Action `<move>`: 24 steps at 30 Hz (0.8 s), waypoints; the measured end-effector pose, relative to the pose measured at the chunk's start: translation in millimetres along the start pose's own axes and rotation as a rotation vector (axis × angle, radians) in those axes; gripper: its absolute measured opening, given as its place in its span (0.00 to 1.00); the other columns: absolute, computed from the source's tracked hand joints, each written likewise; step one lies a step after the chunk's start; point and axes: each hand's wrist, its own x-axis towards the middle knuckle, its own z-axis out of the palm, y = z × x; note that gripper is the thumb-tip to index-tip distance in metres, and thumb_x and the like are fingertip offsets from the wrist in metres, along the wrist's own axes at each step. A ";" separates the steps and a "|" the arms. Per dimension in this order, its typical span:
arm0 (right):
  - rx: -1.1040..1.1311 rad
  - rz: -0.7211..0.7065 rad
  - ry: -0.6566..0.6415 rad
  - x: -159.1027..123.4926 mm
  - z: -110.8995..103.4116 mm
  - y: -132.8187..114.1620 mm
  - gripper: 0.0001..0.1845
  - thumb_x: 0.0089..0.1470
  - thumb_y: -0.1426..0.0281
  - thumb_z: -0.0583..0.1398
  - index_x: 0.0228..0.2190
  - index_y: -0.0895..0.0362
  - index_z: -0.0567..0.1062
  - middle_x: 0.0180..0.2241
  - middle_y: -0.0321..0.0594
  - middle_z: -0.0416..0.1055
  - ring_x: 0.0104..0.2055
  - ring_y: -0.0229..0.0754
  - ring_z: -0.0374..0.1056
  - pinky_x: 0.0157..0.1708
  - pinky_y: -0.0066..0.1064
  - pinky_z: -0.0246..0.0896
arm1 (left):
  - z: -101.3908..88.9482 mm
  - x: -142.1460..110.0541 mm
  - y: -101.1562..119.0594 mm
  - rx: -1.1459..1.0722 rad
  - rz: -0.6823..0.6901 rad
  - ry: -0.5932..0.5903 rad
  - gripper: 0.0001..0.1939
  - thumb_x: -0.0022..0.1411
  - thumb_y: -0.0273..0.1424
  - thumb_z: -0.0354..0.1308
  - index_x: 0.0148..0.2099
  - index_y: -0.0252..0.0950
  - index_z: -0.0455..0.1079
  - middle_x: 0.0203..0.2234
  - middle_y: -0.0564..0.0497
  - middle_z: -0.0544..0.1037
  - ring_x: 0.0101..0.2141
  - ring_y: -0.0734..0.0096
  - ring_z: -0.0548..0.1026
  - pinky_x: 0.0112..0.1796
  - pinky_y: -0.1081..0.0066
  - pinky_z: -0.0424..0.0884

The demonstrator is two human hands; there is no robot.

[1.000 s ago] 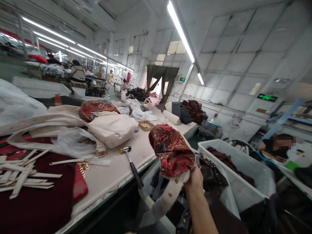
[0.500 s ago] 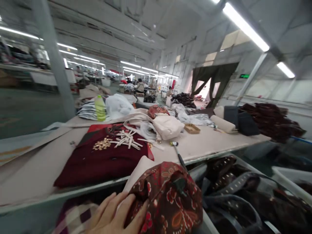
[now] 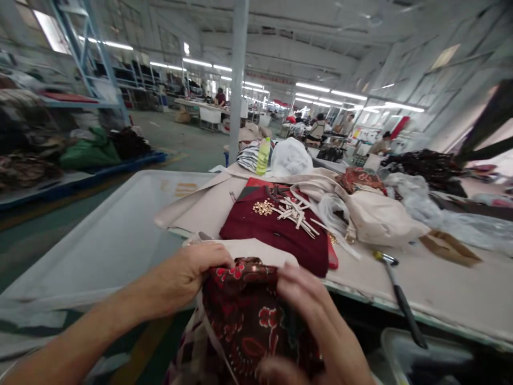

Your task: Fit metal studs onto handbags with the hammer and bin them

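Observation:
Brown floral fabric [image 3: 256, 321] with red flowers hangs in front of me, a cream cloth part [image 3: 256, 250] showing along its top. My left hand [image 3: 206, 264] is closed on its upper left edge, thumb and fingers pinching the material. On the right side, my right hand [image 3: 312, 310] lies against the fabric with fingers stretched out and the thumb apart, slightly blurred. Behind both hands, a folded maroon cloth [image 3: 248, 219] on the table bears gold metal rings [image 3: 263, 207] and a heap of cream strips [image 3: 296, 215].
A hammer [image 3: 401, 299] overhangs the table's front edge at right. Beyond it are a cardboard tray [image 3: 451, 247], a cream bag [image 3: 382, 219] and clear plastic [image 3: 473, 230]. A large white bin [image 3: 120, 230] stands left, and a yellow-green bottle [image 3: 263, 156] farther back.
My view has swung left, bringing the white bin into sight. Two hands now show at the floral fabric instead of one, and the left grips its top edge.

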 end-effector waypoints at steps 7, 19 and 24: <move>-0.214 0.141 -0.039 60.9 -3.1 55.1 0.14 0.56 0.66 0.61 0.41 0.57 0.81 0.31 0.39 0.77 0.34 0.46 0.71 0.36 0.33 0.66 | 36.9 -15.1 -23.5 0.241 0.000 0.393 0.22 0.61 0.19 0.44 0.55 0.37 0.66 0.46 0.49 0.76 0.47 0.67 0.73 0.50 0.67 0.68; 0.549 0.286 0.182 98.2 -10.1 14.5 0.17 0.44 0.57 0.70 0.34 0.54 0.82 0.34 0.37 0.79 0.40 0.47 0.75 0.45 0.35 0.68 | 123.3 -68.6 -8.2 0.491 0.295 0.490 0.18 0.73 0.27 0.44 0.46 0.36 0.77 0.44 0.53 0.80 0.47 0.68 0.73 0.61 0.68 0.57; 0.566 0.301 0.267 94.1 -8.7 10.3 0.20 0.43 0.56 0.70 0.36 0.55 0.82 0.34 0.39 0.80 0.42 0.51 0.75 0.44 0.38 0.71 | 111.1 -68.3 -14.0 0.537 0.323 0.421 0.19 0.74 0.27 0.42 0.44 0.38 0.76 0.44 0.54 0.80 0.48 0.69 0.72 0.64 0.66 0.51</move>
